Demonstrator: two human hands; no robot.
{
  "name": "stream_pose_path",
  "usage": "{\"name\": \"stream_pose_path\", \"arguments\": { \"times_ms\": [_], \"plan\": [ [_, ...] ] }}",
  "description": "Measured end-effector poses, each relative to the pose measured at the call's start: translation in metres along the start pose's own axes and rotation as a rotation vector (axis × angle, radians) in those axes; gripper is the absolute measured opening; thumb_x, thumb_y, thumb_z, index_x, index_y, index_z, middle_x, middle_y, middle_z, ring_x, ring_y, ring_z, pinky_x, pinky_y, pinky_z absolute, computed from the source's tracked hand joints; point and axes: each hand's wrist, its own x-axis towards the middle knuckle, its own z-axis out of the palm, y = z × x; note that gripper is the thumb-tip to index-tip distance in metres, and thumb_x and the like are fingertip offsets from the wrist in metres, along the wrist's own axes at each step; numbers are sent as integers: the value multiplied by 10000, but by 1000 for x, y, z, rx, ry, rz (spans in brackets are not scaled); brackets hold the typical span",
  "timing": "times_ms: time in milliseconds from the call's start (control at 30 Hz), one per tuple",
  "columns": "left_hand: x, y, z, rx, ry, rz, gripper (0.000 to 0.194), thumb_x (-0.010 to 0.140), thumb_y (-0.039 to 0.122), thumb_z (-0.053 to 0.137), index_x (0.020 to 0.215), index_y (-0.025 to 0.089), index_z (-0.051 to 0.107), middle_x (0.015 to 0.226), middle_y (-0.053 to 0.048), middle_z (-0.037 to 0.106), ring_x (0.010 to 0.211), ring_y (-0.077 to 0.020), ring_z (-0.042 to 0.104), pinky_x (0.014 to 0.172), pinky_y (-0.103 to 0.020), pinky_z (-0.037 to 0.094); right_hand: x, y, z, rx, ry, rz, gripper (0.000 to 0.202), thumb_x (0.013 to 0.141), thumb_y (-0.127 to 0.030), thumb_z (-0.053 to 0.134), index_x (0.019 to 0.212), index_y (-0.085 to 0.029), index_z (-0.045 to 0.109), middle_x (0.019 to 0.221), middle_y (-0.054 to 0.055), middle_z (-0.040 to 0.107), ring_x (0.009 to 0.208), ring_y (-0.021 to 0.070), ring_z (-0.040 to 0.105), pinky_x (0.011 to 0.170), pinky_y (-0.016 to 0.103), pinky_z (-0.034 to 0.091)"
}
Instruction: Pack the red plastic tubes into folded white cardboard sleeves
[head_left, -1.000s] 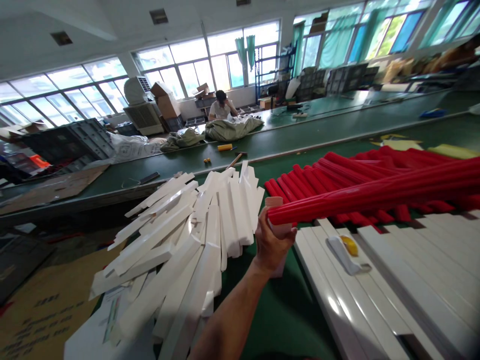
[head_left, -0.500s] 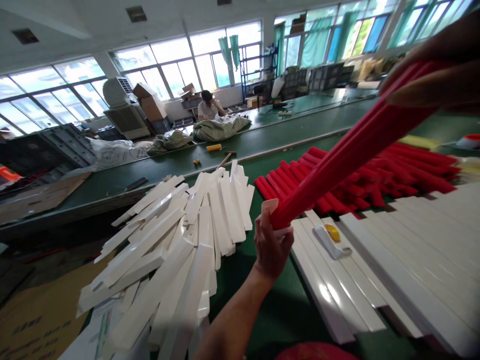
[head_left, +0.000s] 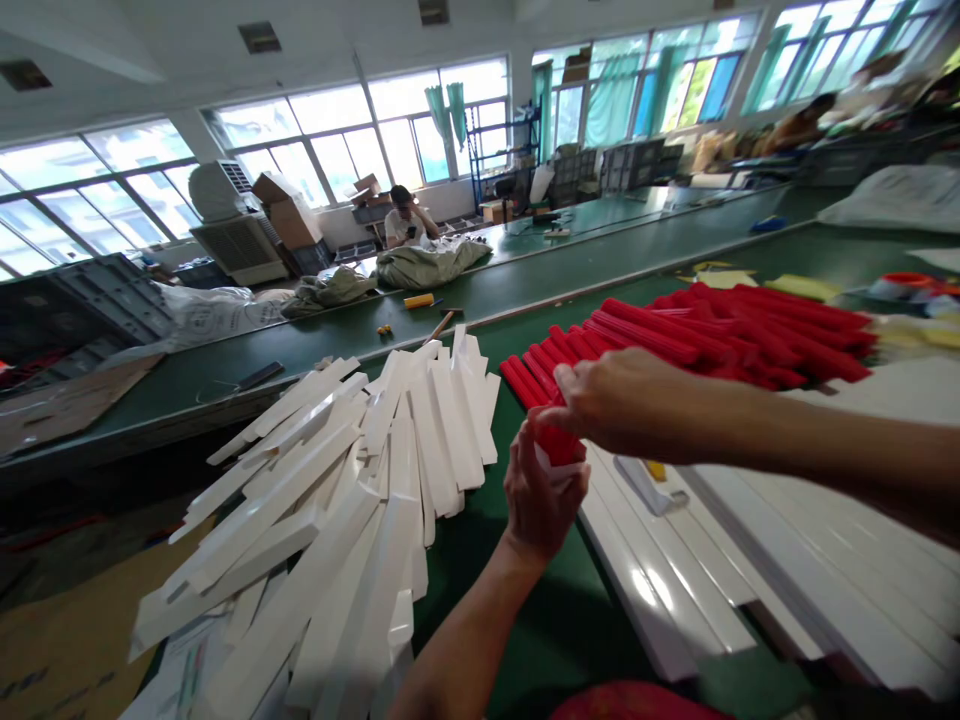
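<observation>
My left hand [head_left: 536, 500] is wrapped around a white box sleeve [head_left: 556, 468], of which only a part shows at the mouth. A red plastic-looking strip bundle [head_left: 555, 442] sits in that mouth, with a short length visible. From the right, my right hand [head_left: 626, 405] reaches across, its fingers closed on the top end of the red bundle, close to the left hand. Behind my right hand lies a pile of similar red strips [head_left: 645, 335]. Left of my hands, long white boxes [head_left: 397, 480] are heaped loosely.
Flat white boxes [head_left: 660, 570] lie in a row at the right, with a white tape dispenser [head_left: 651, 485] on them. A yellow cylinder [head_left: 418, 300] rests on the green table [head_left: 487, 290]. A person [head_left: 409, 220] sits beyond it, and another person [head_left: 801, 125] is far right.
My right hand came down from the upper right to beside my left hand. The long red length that stuck out of the white sleeve is now short. The view shifted slightly.
</observation>
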Motion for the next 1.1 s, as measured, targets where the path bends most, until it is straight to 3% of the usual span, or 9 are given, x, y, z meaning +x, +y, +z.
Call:
{"name": "stream_pose_path", "arguments": {
  "times_ms": [100, 167, 233, 367, 567, 667, 833, 1033, 1100],
  "plan": [
    [-1, -8, -1, 25, 23, 78, 855, 832, 417, 652, 1479, 151, 159, 1360, -219, 529, 1241, -324, 561, 985, -491, 513, -24, 0, 11, -522, -476, -230, 230, 819, -336, 646, 940, -148, 699, 739, 125, 685, 480, 146, 529, 543, 285, 398],
    [-3, -12, -2, 53, 69, 94, 783, 881, 383, 590, 1490, 164, 149, 1382, -227, 505, 1240, -323, 562, 990, -486, 513, -41, 5, 20, -691, -564, -233, 373, 848, -360, 580, 1106, -106, 670, 727, 161, 691, 510, 208, 577, 548, 318, 410],
    [-3, -15, -2, 43, 81, 102, 754, 897, 365, 572, 1499, 176, 158, 1410, -229, 475, 1261, -331, 542, 1015, -483, 498, -53, 12, 27, -559, -525, -129, 505, 887, -455, 510, 1207, -82, 628, 723, 158, 696, 587, 245, 626, 609, 354, 456],
    [-1, -19, -4, -19, 63, 68, 901, 842, 368, 675, 1517, 162, 115, 1394, -222, 486, 1293, -345, 501, 1033, -494, 479, -63, 31, 41, 170, -248, 235, 629, 940, -614, 309, 1242, -160, 621, 1068, 142, 707, 826, 230, 674, 789, 380, 515],
    [4, -15, -14, -179, -18, 10, 689, 838, 431, 629, 1428, 172, 386, 1378, -193, 458, 1296, -325, 469, 1051, -514, 446, -78, 45, 82, 941, -48, 551, 434, 819, -538, 603, 1077, -200, 694, 1222, 78, 664, 1174, 259, 590, 1024, 416, 454],
    [13, -6, -22, -388, -48, -149, 508, 917, 519, 459, 1269, 179, 597, 1367, -148, 445, 1267, -294, 491, 1063, -460, 436, -79, 42, 99, 996, 60, 532, 356, 835, -509, 584, 995, -209, 686, 1108, 65, 702, 1075, 245, 632, 1014, 412, 459],
    [28, 9, -27, -549, -21, -430, 318, 952, 355, 471, 1004, 184, 734, 1159, -95, 596, 1204, -230, 542, 1036, -361, 459, -66, 42, 106, 899, 138, 458, 242, 830, -454, 567, 785, -220, 610, 863, 34, 687, 853, 208, 639, 843, 341, 513],
    [27, 3, -26, -743, 12, -495, 669, 894, 194, 499, 1507, 282, 245, 1423, -81, 498, 1269, -212, 534, 1035, -356, 485, -58, 42, 105, 850, -3, 414, 176, 792, -312, 572, 924, -214, 636, 840, 11, 671, 756, 176, 611, 678, 270, 481],
    [29, -2, -27, -798, -55, -529, 641, 878, 145, 454, 1489, 256, 298, 1385, -90, 541, 1220, -218, 575, 1000, -361, 510, -58, 42, 107, 837, 23, 380, 180, 789, -285, 584, 941, -221, 655, 829, -7, 666, 736, 156, 590, 665, 253, 462]
  ]
}}
